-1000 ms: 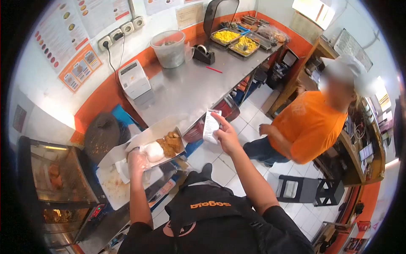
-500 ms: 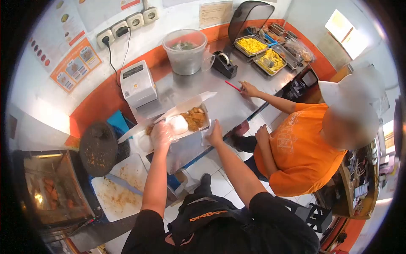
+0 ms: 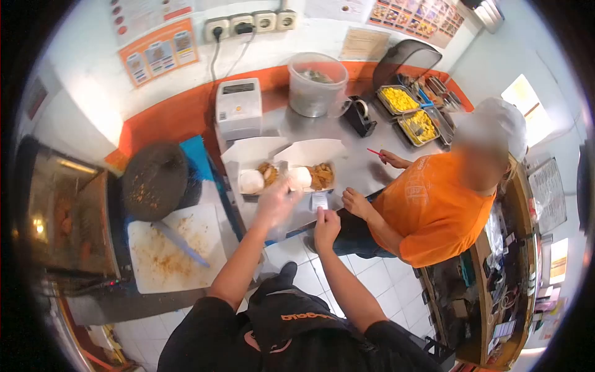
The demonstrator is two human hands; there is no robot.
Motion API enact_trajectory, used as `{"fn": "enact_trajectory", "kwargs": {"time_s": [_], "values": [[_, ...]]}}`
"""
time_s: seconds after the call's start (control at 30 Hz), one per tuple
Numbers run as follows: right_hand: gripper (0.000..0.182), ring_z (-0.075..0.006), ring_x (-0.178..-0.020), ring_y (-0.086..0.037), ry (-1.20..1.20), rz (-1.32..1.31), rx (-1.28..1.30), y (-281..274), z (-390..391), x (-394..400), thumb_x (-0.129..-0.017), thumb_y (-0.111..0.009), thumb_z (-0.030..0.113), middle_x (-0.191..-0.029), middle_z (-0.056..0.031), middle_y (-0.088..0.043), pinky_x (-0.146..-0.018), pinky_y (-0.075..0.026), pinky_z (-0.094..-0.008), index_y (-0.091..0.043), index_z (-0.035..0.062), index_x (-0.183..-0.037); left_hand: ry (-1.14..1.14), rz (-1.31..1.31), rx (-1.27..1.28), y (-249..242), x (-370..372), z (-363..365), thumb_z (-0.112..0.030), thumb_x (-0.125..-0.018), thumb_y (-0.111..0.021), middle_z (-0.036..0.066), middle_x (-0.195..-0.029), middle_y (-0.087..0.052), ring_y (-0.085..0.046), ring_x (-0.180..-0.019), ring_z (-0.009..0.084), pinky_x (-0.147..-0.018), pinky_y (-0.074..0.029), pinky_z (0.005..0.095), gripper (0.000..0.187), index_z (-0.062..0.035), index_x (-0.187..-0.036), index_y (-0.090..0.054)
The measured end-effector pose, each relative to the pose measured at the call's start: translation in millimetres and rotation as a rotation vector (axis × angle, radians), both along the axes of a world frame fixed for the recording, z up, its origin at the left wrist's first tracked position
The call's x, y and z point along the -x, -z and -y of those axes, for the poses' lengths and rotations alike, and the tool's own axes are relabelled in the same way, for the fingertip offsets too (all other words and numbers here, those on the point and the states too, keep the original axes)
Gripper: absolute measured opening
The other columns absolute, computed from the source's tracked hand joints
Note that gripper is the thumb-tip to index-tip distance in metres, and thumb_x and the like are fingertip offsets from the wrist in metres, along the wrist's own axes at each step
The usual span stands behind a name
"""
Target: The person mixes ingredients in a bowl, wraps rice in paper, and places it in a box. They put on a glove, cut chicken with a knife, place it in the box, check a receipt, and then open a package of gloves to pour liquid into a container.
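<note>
Two open paper food boxes stand side by side on the steel table; the left box (image 3: pixel 254 147) and the right box (image 3: pixel 313 149) each hold a white mound of rice with brown fried pieces. My left hand (image 3: pixel 277 201), in a clear plastic glove, is at the front edges of the boxes; its fingers are blurred. My right hand (image 3: pixel 326 228) is closed, with thumb and finger at the lower edge of a small white paper slip (image 3: pixel 319 201) in front of the right box.
A co-worker in an orange shirt (image 3: pixel 427 204) stands at the right holding a thin red stick (image 3: pixel 375 152). Behind are a label printer (image 3: pixel 238 115), a plastic bucket (image 3: pixel 316 93), a tape dispenser (image 3: pixel 358 118) and trays of yellow food (image 3: pixel 418 127). A knife (image 3: pixel 180 243) lies on the cutting board (image 3: pixel 149 273).
My view has swung left. The boxes now sit side by side. My right hand has left the box side and is at the white slip. The co-worker's hand with the red stick has drawn back.
</note>
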State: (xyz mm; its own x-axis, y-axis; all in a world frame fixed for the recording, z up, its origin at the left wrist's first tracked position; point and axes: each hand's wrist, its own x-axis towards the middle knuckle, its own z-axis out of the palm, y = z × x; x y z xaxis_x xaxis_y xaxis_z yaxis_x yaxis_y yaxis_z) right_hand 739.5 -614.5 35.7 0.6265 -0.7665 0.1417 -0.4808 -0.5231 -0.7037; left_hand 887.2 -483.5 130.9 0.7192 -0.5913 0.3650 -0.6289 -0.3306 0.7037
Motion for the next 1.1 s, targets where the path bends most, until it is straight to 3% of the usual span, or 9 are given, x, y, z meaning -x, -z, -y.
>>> {"fn": "enact_trajectory", "kwargs": {"time_s": [0.1,0.2,0.4,0.53,0.7,0.83,0.87,0.97,1.1], "values": [[0.03,-0.0204,-0.094,-0.06,-0.283,0.454,-0.51,-78.8,-89.3,34.2,-0.084,-0.071,0.008,-0.101,-0.01,-0.066,-0.084,-0.049,-0.0329,-0.065,-0.0001,-0.112,0.433,-0.595,0.059,-8.2,65.7,-93.7,-0.035,-0.096,-0.057,0.013,-0.136,-0.054,-0.051,-0.126,0.0258,-0.098,-0.047,0.0406,0.049,-0.0047,-0.135,-0.052],[0.022,-0.012,-0.086,-0.061,-0.551,0.237,-0.766,-80.3,-147.4,86.3,-0.085,-0.07,0.006,-0.089,-0.0056,-0.068,-0.077,-0.05,-0.0272,-0.069,-0.0001,-0.106,0.461,-1.348,0.155,6.1,134.1,-195.4,-0.038,-0.098,-0.055,0.007,-0.141,-0.048,-0.047,-0.127,0.0226,-0.1,-0.045,0.0441,0.055,-0.0101,-0.144,-0.043],[0.008,-0.0081,-0.067,-0.058,-0.853,0.016,-0.687,-30.6,-272.3,141.4,-0.083,-0.074,0.007,-0.072,-0.0013,-0.065,-0.063,-0.047,-0.0231,-0.07,0.0009,-0.085,0.364,-1.53,0.219,27.8,240.4,-370.3,-0.048,-0.098,-0.048,0.008,-0.153,-0.033,-0.037,-0.137,0.024,-0.107,-0.037,0.0445,0.065,-0.0142,-0.15,-0.031],[0.011,-0.0067,-0.064,-0.055,-0.677,0.089,-0.534,-3.2,-358.3,161.1,-0.085,-0.069,0.01,-0.07,-0.0018,-0.064,-0.059,-0.045,-0.0237,-0.068,-0.0004,-0.082,0.202,-1.537,0.241,39.7,297.6,-454.6,-0.037,-0.102,-0.044,0.012,-0.154,-0.029,-0.034,-0.138,0.0214,-0.111,-0.032,0.0404,0.061,-0.0055,-0.151,-0.026],[0.011,-0.0092,-0.058,-0.054,-0.425,0.205,-0.341,-13.9,-436.4,153.6,-0.086,-0.063,0.008,-0.065,-0.0031,-0.061,-0.056,-0.045,-0.0265,-0.063,0.0016,-0.077,0.19,-0.836,0.187,-30.1,333.5,-549.2,-0.022,-0.101,-0.047,0.015,-0.149,-0.038,-0.035,-0.137,0.0218,-0.113,-0.026,0.0324,0.05,-0.0021,-0.146,-0.036],[0.008,-0.014,-0.095,-0.059,-0.612,0.181,-1.385,-46.7,-496.8,147.3,-0.086,-0.059,0.01,-0.111,-0.0095,-0.064,-0.073,-0.049,-0.0322,-0.057,0.0043,-0.081,-0.025,-0.728,0.262,-49.4,335.4,-620.0,-0.016,-0.1,-0.051,0.012,-0.141,-0.049,-0.045,-0.129,0.0206,-0.108,-0.034,0.0335,0.043,-0.0051,-0.141,-0.046],[0.016,-0.0196,-0.103,-0.058,-0.855,0.25,-1.62,-48.3,-518.0,152.3,-0.089,-0.056,0.012,-0.118,-0.0092,-0.06,-0.08,-0.051,-0.038,-0.059,0.0051,-0.104,-0.059,-0.772,0.334,-38.5,331.9,-632.3,-0.015,-0.099,-0.051,0.011,-0.142,-0.048,-0.044,-0.13,0.0193,-0.108,-0.033,0.0335,0.042,-0.0045,-0.14,-0.047],[0.01,-0.0192,-0.092,-0.06,-0.873,-0.107,-1.776,-97.6,-599.3,150.7,-0.083,-0.059,0.005,-0.104,-0.0057,-0.064,-0.078,-0.051,-0.0352,-0.06,0.0081,-0.093,-0.207,-0.762,0.47,13.7,311.0,-662.2,-0.016,-0.098,-0.055,0.006,-0.13,-0.057,-0.05,-0.119,0.0156,-0.103,-0.039,0.0318,0.035,-0.0019,-0.13,-0.056],[0.005,-0.0122,-0.066,-0.053,-0.823,-0.083,-1.281,-29.5,-656.6,97.8,-0.078,-0.06,0.004,-0.072,-0.0008,-0.057,-0.061,-0.043,-0.0272,-0.056,0.0063,-0.08,-0.243,-0.982,0.555,9.5,270.6,-732.5,-0.02,-0.096,-0.058,0.005,-0.116,-0.064,-0.059,-0.103,0.0119,-0.091,-0.048,0.03,0.033,-0.0011,-0.124,-0.061]]}}
